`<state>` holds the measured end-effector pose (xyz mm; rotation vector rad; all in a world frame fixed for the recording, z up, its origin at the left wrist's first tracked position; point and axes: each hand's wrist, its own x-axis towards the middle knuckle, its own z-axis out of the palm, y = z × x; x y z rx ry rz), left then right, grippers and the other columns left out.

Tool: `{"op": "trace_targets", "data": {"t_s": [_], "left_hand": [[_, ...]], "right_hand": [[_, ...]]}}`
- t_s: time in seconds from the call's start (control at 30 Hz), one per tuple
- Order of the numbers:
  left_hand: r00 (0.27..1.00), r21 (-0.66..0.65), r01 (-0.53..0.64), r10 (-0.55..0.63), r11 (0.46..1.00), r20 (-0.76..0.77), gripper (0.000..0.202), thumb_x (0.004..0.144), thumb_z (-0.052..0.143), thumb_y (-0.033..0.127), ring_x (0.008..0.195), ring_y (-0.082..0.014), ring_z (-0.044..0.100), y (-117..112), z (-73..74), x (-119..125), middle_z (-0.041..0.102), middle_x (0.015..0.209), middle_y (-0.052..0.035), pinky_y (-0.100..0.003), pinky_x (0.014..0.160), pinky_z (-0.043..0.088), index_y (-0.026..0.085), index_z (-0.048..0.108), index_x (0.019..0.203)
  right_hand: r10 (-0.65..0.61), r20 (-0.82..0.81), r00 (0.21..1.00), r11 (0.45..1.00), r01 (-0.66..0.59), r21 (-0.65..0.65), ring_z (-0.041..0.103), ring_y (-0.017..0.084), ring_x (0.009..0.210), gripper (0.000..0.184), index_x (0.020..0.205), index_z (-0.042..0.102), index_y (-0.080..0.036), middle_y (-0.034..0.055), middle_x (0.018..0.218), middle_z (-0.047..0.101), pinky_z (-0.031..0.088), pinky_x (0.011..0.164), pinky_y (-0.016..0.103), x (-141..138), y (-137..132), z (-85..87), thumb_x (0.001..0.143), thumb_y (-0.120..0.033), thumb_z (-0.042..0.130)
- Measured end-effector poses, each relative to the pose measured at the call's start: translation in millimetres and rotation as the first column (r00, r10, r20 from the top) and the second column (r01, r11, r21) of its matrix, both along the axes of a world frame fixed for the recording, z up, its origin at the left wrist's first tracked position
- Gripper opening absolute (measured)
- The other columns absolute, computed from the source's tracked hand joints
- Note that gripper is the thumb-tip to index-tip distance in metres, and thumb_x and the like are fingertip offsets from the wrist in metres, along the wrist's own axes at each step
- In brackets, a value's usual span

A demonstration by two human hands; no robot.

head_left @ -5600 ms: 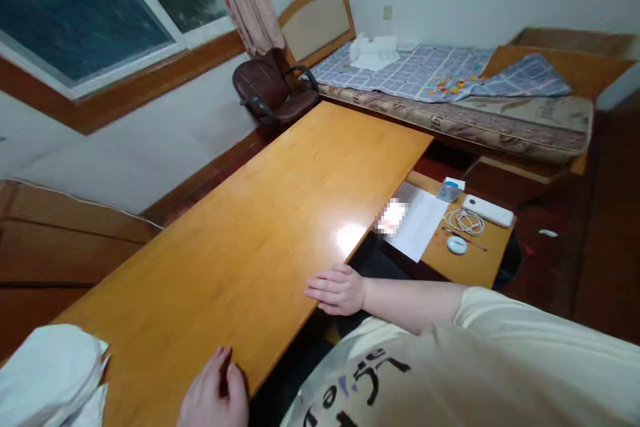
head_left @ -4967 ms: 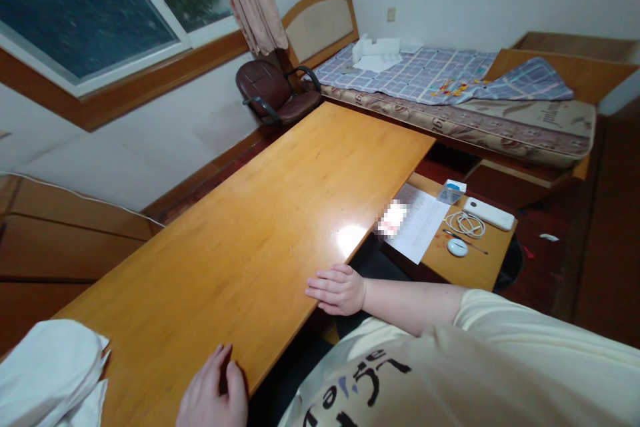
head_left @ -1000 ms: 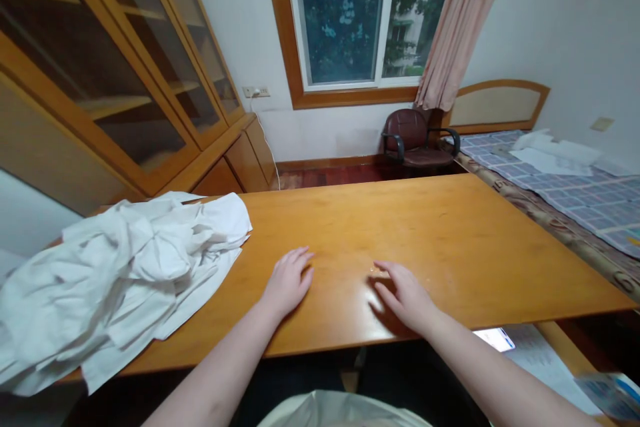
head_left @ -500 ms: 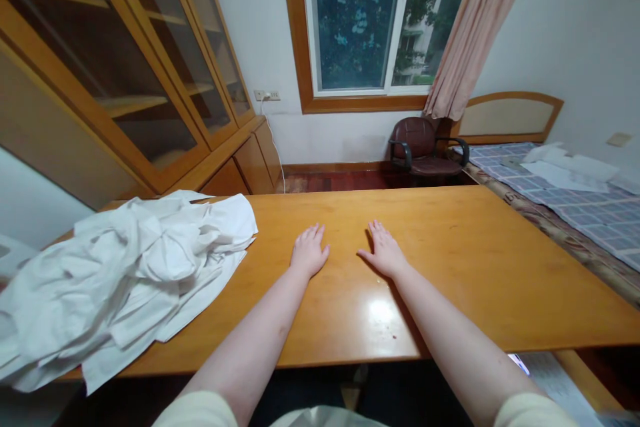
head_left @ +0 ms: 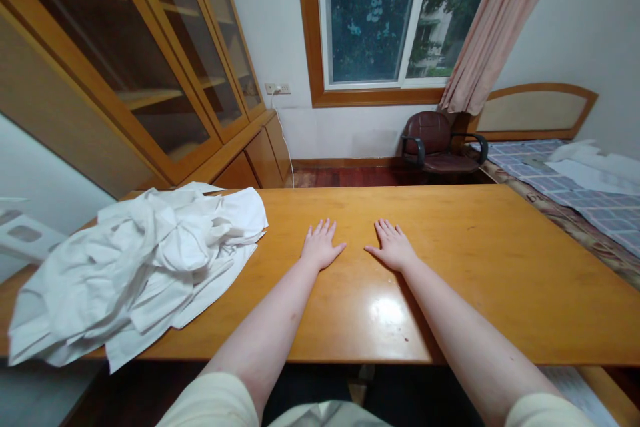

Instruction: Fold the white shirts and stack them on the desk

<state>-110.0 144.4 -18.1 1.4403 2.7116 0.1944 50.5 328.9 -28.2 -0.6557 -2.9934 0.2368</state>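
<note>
Wood and glass make up the cupboard (head_left: 150,80) along the left wall. Below it, a crumpled white cloth (head_left: 145,267) lies heaped on the left end of the bench (head_left: 500,267) and hangs a little over the near edge. It lies near my left grip (head_left: 320,248) without touching it. That grip lies flat on the bare wood, fingers apart and holding nothing. My right grip (head_left: 395,250) lies just beside it, also spread flat and holding nothing. Past the far edge, under the window (head_left: 375,13), stands a dark red chair (head_left: 435,143). A pink curtain (head_left: 495,20) hangs above it, and a bed (head_left: 575,180) runs along the right side.
</note>
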Motion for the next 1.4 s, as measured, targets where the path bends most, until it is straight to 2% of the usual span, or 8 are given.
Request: {"op": "trace_targets", "data": {"t_s": [0.53, 0.87, 1.1, 1.4], "left_hand": [[1.000, 0.047, 0.001, -0.001, 0.999, -0.002, 0.078, 0.083, 0.034, 0.066, 0.141, -0.0270, 0.015, -2, -5.7, 0, 0.021, 0.153, -0.0101, -0.050, 0.113, 0.010, 0.019, 0.025, 0.146], [1.000, 0.060, -0.018, 0.017, 0.998, 0.013, 0.071, 0.087, 0.031, 0.059, 0.141, -0.0256, 0.016, -6, -5.3, 8, 0.023, 0.153, -0.0097, -0.049, 0.113, 0.011, 0.020, 0.028, 0.145], [0.999, 0.056, 0.012, -0.015, 0.998, 0.042, 0.065, 0.089, 0.034, 0.052, 0.141, -0.0238, 0.017, -19, -4.0, 8, 0.025, 0.152, -0.0068, -0.046, 0.114, 0.013, 0.022, 0.027, 0.145], [0.998, 0.085, 0.019, -0.024, 0.996, 0.053, 0.056, 0.089, 0.040, 0.044, 0.138, -0.0231, 0.026, -31, 0.9, 7, 0.032, 0.150, -0.0065, -0.044, 0.113, 0.019, 0.023, 0.036, 0.141]], "right_hand": [[-0.003, -0.007, 1.000, 1.000, 0.003, 0.012, 0.016, 0.026, 0.140, 0.092, 0.146, 0.026, -0.007, 0.0145, 0.151, 0.023, 0.012, 0.113, 0.045, 1, 0, 0.0, 0.080, -0.072, 0.032], [0.001, -0.025, 1.000, 1.000, -0.001, 0.004, 0.021, 0.025, 0.139, 0.082, 0.145, 0.030, -0.011, 0.0125, 0.150, 0.028, 0.017, 0.113, 0.043, 26, -2, -5.5, 0.083, -0.064, 0.037], [-0.005, -0.016, 1.000, 1.000, 0.005, 0.000, 0.023, 0.025, 0.139, 0.080, 0.144, 0.032, -0.010, 0.0125, 0.149, 0.029, 0.017, 0.113, 0.043, 25, -3, -0.7, 0.083, -0.062, 0.040], [-0.017, -0.018, 1.000, 1.000, 0.017, -0.011, 0.025, 0.026, 0.138, 0.079, 0.143, 0.034, -0.007, 0.0142, 0.148, 0.029, 0.018, 0.112, 0.045, 23, -5, 0.8, 0.085, -0.060, 0.039]]}}
